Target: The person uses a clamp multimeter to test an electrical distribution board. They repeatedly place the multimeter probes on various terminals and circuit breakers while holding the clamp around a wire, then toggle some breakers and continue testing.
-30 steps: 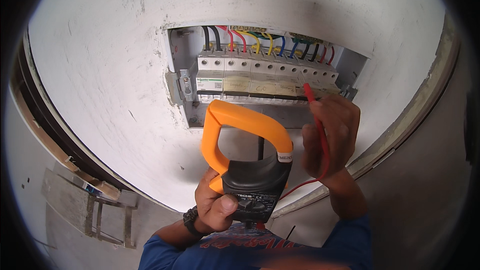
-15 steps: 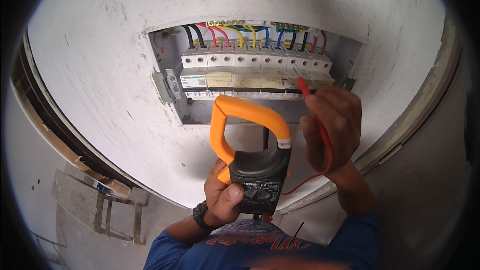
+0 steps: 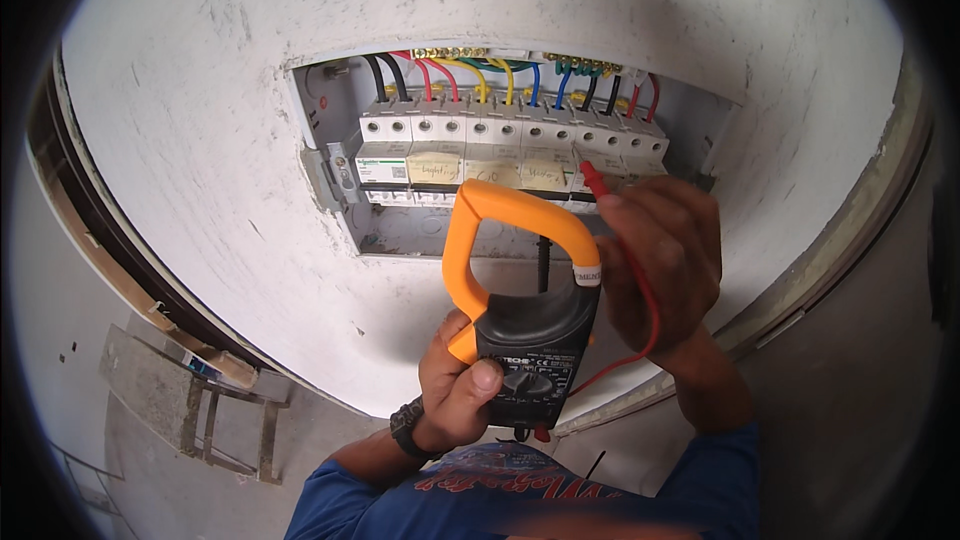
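My left hand (image 3: pixel 458 390) grips a clamp meter (image 3: pixel 527 335) with an orange jaw and a dark body, thumb resting by its dial. My right hand (image 3: pixel 662 255) holds a red test probe (image 3: pixel 592 178), its tip pointing at the row of white circuit breakers (image 3: pixel 510 145) in an open recessed panel box (image 3: pixel 330 175). A thin black probe (image 3: pixel 542 265) stands upright inside the meter's jaw. The red lead (image 3: pixel 640 330) curves from my right hand down to the meter. Coloured wires (image 3: pixel 470 75) enter the breakers from above.
The box sits in a white plastered wall (image 3: pixel 200 140). A wooden ladder-like frame (image 3: pixel 190 410) lies on the floor at lower left. A door frame edge (image 3: pixel 850 230) runs down the right side.
The view has shifted, so the panel box sits more to the left. The meter has risen slightly and my right hand has brought the red probe nearer to the breakers.
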Demonstrator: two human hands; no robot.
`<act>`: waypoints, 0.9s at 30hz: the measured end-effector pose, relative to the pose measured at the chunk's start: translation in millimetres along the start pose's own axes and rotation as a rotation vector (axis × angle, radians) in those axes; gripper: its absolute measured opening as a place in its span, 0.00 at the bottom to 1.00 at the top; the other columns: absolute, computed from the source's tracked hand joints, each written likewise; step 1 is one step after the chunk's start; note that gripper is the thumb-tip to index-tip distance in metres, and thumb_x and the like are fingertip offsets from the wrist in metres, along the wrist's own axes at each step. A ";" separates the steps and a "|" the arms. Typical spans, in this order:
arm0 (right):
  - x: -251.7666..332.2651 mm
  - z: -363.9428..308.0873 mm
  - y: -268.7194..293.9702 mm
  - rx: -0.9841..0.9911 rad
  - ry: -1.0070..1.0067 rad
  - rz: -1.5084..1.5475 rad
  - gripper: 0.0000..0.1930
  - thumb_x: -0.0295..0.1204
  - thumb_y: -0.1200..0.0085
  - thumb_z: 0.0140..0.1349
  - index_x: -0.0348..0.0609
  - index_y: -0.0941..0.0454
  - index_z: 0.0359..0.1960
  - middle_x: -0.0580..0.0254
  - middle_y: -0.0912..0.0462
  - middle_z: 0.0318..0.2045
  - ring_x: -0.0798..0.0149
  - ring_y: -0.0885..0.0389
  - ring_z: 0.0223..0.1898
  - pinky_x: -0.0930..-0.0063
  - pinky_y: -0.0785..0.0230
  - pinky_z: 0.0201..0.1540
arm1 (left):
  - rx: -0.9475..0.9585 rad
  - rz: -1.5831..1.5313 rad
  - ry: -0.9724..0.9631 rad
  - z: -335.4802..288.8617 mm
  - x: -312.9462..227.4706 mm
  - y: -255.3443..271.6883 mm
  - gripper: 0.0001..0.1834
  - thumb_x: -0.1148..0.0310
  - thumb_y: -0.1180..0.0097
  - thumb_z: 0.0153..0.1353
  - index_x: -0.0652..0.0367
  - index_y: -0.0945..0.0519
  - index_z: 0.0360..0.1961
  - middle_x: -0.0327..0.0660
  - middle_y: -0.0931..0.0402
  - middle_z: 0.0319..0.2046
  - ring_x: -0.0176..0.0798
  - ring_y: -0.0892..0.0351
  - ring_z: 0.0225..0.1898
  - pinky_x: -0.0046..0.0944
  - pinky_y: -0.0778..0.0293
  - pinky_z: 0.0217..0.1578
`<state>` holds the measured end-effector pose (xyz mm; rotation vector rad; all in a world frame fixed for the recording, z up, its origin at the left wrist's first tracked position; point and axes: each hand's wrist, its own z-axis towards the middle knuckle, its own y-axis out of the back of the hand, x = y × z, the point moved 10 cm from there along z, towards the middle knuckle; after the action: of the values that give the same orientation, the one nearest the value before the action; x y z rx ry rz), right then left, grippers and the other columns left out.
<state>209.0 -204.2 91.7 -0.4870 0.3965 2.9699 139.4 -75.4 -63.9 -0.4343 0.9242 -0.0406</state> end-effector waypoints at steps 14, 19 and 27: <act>1.8 10.2 -10.9 0.019 0.012 -0.042 0.16 0.31 0.34 0.67 0.39 0.19 0.53 0.53 0.12 0.39 0.50 0.15 0.41 0.56 0.21 0.43 | 0.026 0.000 0.001 10.9 -3.6 -0.2 0.42 0.44 0.44 0.71 0.73 0.36 0.68 0.64 0.21 0.56 0.53 0.13 0.55 0.48 0.15 0.56; 4.8 15.2 -11.4 0.020 0.025 -0.086 0.17 0.32 0.32 0.65 0.39 0.19 0.53 0.53 0.13 0.36 0.51 0.15 0.38 0.58 0.21 0.40 | 0.009 0.072 -0.002 13.0 -3.7 6.5 0.44 0.42 0.43 0.70 0.73 0.36 0.68 0.63 0.21 0.56 0.53 0.13 0.54 0.48 0.14 0.55; 4.6 20.5 -11.0 0.019 0.067 -0.109 0.17 0.31 0.31 0.65 0.39 0.20 0.51 0.54 0.14 0.33 0.51 0.15 0.35 0.59 0.21 0.36 | 0.077 -0.049 0.065 18.3 -13.7 -6.8 0.47 0.39 0.42 0.69 0.73 0.37 0.69 0.62 0.21 0.56 0.53 0.12 0.54 0.49 0.13 0.55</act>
<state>200.2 -187.8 106.4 -0.5882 0.3914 2.8486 146.4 -72.3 -41.3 -0.3858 0.9729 -0.1348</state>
